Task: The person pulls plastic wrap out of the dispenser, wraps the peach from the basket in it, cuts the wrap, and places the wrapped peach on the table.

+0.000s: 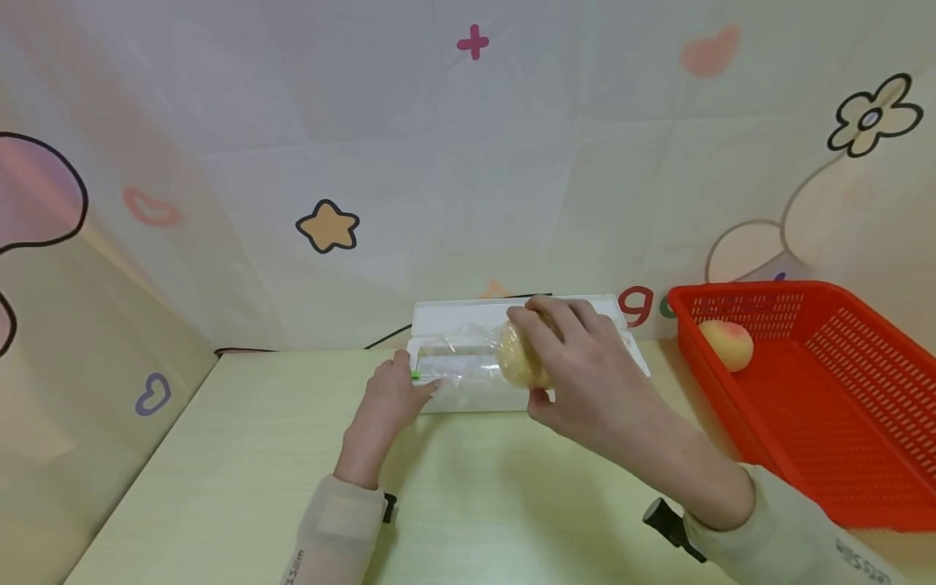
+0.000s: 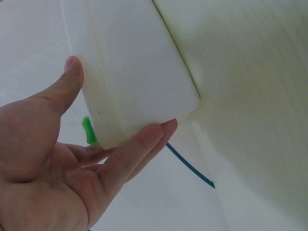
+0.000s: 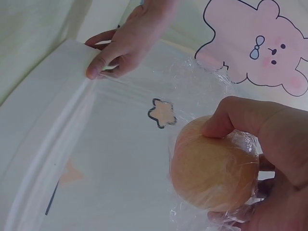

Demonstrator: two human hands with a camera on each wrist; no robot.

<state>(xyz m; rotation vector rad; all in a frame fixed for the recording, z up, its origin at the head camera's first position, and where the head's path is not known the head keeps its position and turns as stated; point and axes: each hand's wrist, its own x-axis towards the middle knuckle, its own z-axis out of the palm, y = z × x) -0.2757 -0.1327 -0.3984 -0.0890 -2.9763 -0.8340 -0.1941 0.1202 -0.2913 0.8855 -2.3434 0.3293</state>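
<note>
the right hand [image 1: 585, 366] is curled round a yellowish peach [image 1: 521, 357], thumb below and fingers over the top, holding it just above the white cling film dispenser [image 1: 468, 325] at the far edge of the tabletop [image 1: 292, 471]. a sheet of clear film [image 1: 468, 366] runs from the dispenser's slot up to the fruit and clings round it; in the right wrist view the film [image 3: 202, 91] is crinkled over the peach [image 3: 214, 168]. the left hand [image 1: 391, 398] steadies the dispenser's left end, thumb on one face and fingers along the other, as the left wrist view shows, beside a small green slider [image 2: 88, 131]. well apart, at the tabletop's right edge, a red basket [image 1: 841, 406] holds a second peach [image 1: 725, 344] in its far left corner. a dark cable [image 1: 387, 335] trails behind the dispenser along the patterned backdrop [image 1: 329, 227].
</note>
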